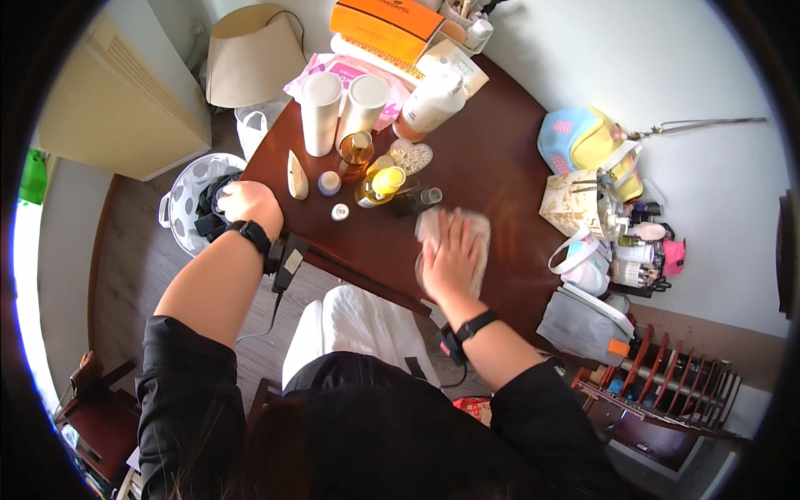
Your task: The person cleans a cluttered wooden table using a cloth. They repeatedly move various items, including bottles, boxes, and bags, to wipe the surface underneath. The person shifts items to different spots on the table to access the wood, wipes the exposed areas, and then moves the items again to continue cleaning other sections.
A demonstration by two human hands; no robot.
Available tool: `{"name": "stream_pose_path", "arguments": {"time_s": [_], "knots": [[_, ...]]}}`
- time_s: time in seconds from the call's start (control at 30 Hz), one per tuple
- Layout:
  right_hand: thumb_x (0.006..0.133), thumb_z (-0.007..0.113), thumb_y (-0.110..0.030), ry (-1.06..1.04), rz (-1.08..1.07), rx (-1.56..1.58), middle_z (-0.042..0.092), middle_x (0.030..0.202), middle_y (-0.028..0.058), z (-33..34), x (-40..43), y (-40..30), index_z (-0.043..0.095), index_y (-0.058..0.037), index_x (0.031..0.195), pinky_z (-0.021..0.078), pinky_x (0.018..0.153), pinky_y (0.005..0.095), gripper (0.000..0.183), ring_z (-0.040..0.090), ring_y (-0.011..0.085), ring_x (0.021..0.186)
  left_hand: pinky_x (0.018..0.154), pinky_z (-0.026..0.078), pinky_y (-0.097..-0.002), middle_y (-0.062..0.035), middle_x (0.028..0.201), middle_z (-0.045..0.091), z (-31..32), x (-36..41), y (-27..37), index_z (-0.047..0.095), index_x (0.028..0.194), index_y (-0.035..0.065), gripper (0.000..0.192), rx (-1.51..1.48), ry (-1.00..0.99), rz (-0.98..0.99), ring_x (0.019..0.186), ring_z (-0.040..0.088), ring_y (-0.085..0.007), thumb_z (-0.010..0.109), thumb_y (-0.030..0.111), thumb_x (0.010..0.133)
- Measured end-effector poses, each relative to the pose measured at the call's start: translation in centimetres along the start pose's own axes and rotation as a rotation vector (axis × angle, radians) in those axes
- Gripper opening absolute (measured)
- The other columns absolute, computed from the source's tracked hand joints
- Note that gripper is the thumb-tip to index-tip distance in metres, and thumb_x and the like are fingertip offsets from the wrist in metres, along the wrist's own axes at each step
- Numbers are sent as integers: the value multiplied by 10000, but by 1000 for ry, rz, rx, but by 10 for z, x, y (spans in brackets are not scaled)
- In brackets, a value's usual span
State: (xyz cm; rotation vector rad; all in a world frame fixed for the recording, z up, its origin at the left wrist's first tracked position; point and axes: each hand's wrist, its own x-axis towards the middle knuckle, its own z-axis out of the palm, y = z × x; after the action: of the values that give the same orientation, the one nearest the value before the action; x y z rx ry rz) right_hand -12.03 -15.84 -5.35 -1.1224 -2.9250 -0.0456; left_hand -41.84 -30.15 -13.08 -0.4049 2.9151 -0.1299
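My right hand [451, 253] lies flat over a pale cloth [480, 240] on the dark red-brown wooden table [500, 150]; hand and cloth are blurred. My left hand [252, 203] is at the table's left edge, above a basket of dark cloth; its fingers are partly hidden, so I cannot tell if it holds anything. Between the hands stand a yellow-capped bottle [380, 187], a dark spray bottle [417, 201], an amber bottle [356, 156], a small jar [329, 183], a small white-lidded pot [340, 212], a pale tube [297, 177] and a case of cotton swabs [410, 156].
Two white canisters [321, 115], a pump bottle [432, 103], a pink wipes pack [394, 94] and an orange box [387, 25] fill the far end. Bags [590, 147] and cosmetics [634, 253] line the wall side. The spotted basket [181, 187] stands on the floor at left.
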Motion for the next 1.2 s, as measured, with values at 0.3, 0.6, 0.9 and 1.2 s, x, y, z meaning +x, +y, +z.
{"name": "stream_pose_path", "arguments": {"time_s": [0.3, 0.6, 0.9, 1.2], "knots": [[855, 455, -325, -11, 67, 15, 225, 1442, 145, 4, 3, 4, 282, -118, 1386, 147, 1043, 530, 595, 178, 334, 1336, 725, 509, -422, -200, 961, 620, -16, -5, -4, 517, 1057, 52, 357, -649, -14, -374, 886, 611, -326, 311, 292, 891], [899, 382, -369, 85, 142, 46, 225, 1449, 129, 22, 208, 54, 270, -149, 1390, 162, 1015, 572, 550, 203, 325, 1330, 879, 419, -445, -223, 1095, 576, -16, 2, -20, 503, 1154, 41, 464, -902, -80, -538, 1003, 547, -397, 285, 362, 898], [899, 336, -430, 111, 192, 45, 268, 1428, 109, 26, 367, 84, 295, -226, 1380, 177, 997, 605, 524, 224, 327, 1314, 869, 407, -443, -238, 1092, 570, -44, -10, -10, 514, 1130, 34, 496, -722, -5, -566, 997, 537, -416, 275, 394, 886], [895, 363, -390, 76, 99, 25, 229, 1438, 148, 26, 293, 70, 293, -207, 1383, 195, 1008, 565, 526, 225, 357, 1308, 898, 403, -441, -221, 1152, 547, -54, -14, -6, 483, 1191, 48, 504, -808, -62, -615, 1042, 525, -400, 266, 391, 893]]}}
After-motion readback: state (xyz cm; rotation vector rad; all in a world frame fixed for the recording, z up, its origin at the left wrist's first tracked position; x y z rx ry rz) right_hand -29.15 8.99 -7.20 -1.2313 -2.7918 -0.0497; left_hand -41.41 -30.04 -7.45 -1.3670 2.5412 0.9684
